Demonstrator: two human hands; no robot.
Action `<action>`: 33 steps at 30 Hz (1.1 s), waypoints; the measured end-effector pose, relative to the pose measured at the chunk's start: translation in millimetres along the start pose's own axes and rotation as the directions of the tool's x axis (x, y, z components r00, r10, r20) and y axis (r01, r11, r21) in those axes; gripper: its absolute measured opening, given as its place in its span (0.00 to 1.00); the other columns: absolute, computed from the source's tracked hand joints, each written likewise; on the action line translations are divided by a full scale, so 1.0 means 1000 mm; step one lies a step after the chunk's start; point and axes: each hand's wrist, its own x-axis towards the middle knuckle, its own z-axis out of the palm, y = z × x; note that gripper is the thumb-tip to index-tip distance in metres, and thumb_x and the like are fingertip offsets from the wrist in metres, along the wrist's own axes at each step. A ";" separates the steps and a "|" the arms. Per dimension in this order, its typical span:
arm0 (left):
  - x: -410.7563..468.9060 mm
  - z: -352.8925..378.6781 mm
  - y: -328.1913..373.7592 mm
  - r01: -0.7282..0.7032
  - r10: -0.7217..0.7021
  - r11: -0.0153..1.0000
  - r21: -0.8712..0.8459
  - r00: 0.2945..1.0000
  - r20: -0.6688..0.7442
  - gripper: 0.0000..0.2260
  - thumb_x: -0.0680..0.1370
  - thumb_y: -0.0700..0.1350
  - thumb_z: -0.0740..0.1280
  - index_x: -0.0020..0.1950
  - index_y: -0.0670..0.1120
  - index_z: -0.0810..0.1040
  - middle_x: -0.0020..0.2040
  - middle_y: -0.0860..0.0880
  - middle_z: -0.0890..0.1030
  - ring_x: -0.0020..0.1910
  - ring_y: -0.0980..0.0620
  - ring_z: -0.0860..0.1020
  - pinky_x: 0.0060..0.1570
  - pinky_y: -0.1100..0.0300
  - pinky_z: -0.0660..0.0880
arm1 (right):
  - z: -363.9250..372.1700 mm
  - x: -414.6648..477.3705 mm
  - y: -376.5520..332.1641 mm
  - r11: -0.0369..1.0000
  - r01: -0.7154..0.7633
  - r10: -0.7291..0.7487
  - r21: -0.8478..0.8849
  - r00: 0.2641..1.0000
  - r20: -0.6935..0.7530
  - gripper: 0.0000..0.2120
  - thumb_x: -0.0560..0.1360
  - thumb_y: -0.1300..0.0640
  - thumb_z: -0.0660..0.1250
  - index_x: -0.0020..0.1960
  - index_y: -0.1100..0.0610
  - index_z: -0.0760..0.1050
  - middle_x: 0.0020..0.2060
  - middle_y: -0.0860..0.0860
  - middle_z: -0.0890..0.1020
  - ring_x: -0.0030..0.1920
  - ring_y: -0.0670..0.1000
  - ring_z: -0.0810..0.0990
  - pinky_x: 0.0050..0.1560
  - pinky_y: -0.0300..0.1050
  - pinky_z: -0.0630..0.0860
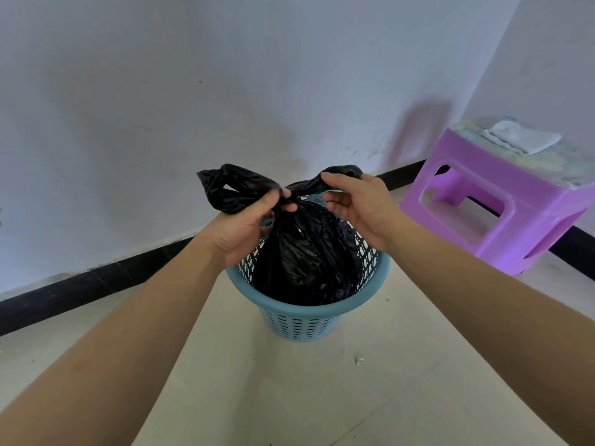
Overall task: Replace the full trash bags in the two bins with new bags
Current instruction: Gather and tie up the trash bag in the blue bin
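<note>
Black trash bag [306, 252] sits in the blue perforated bin [309, 312] on the floor, its 2 handles crossed above. The left hand [248, 226] pinches the crossing and the right hand [360, 207] grips the right handle. Near the bin's right stands a purple stool [502, 201] with a folded white cloth [521, 140] on top.

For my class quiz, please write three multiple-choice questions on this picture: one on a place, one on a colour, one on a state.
1. Where does the white cloth lie? A) on the floor B) on the purple stool C) on a shelf
2. What colour is the bin? A) blue B) red C) green
3. How is the black bag? A) flat on the floor B) hung on the wall C) in the bin, its ears gripped by the left hand and right hand
Answers: 1 B, it rests on the stool's top; 2 A, its slotted wall is blue; 3 C, both hands hold its ears.
</note>
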 end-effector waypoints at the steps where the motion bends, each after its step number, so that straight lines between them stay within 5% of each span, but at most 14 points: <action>1: 0.000 -0.001 0.000 0.010 -0.010 1.000 -0.002 1.000 0.015 0.07 0.75 0.47 0.70 0.52 0.48 0.79 0.52 0.47 0.82 0.55 0.51 0.80 0.56 0.52 0.74 | 0.003 -0.001 -0.003 1.000 0.003 -0.004 0.018 1.000 0.018 0.03 0.76 0.61 0.72 0.48 0.60 0.79 0.38 0.52 0.82 0.35 0.46 0.80 0.41 0.38 0.80; 5: 0.001 -0.001 0.002 0.015 -0.015 1.000 0.021 1.000 -0.005 0.13 0.69 0.36 0.76 0.46 0.47 0.77 0.55 0.42 0.82 0.58 0.49 0.81 0.57 0.55 0.76 | 0.012 -0.003 -0.011 0.998 0.038 -0.040 0.050 0.999 0.029 0.04 0.75 0.65 0.72 0.49 0.61 0.80 0.38 0.53 0.83 0.35 0.48 0.82 0.39 0.39 0.81; 12: 0.006 -0.010 0.012 -0.063 0.109 0.864 0.499 0.992 -0.063 0.09 0.74 0.47 0.75 0.47 0.42 0.81 0.48 0.46 0.84 0.52 0.48 0.82 0.59 0.54 0.77 | 0.011 -0.005 -0.010 0.994 0.099 -0.099 -0.053 0.995 0.002 0.08 0.73 0.67 0.73 0.50 0.57 0.81 0.36 0.53 0.82 0.36 0.48 0.82 0.41 0.39 0.81; 17: 0.001 -0.004 0.004 0.003 0.007 0.989 0.150 0.998 -0.066 0.04 0.76 0.41 0.71 0.47 0.42 0.79 0.44 0.45 0.84 0.47 0.50 0.82 0.54 0.55 0.78 | 0.011 -0.005 -0.012 0.997 0.064 -0.063 -0.052 0.998 0.009 0.07 0.73 0.67 0.73 0.50 0.59 0.81 0.35 0.53 0.83 0.35 0.48 0.82 0.39 0.38 0.80; 22: 0.006 -0.002 -0.001 0.079 -0.111 0.971 -0.225 0.984 -0.136 0.04 0.72 0.42 0.72 0.43 0.47 0.78 0.41 0.47 0.84 0.38 0.55 0.81 0.43 0.59 0.80 | 0.014 -0.011 -0.015 0.994 -0.100 0.105 -0.050 0.988 0.115 0.05 0.74 0.63 0.72 0.50 0.61 0.80 0.37 0.56 0.85 0.36 0.49 0.85 0.37 0.38 0.82; 29: 0.010 -0.009 -0.005 0.067 -0.121 0.959 -0.274 0.975 -0.184 0.04 0.74 0.40 0.71 0.42 0.48 0.79 0.45 0.46 0.85 0.43 0.53 0.83 0.54 0.51 0.79 | 0.014 -0.015 -0.009 0.962 -0.265 0.267 -0.066 0.964 0.015 0.04 0.74 0.61 0.73 0.47 0.61 0.81 0.36 0.54 0.82 0.34 0.48 0.84 0.35 0.37 0.81; 33: 0.010 -0.013 -0.009 0.061 -0.130 0.944 -0.324 0.972 -0.194 0.05 0.73 0.39 0.71 0.41 0.48 0.78 0.43 0.47 0.84 0.41 0.54 0.82 0.48 0.55 0.81 | 0.013 -0.013 -0.014 0.912 -0.409 0.407 0.031 0.911 0.073 0.05 0.74 0.64 0.71 0.49 0.63 0.78 0.35 0.56 0.83 0.30 0.47 0.84 0.30 0.36 0.81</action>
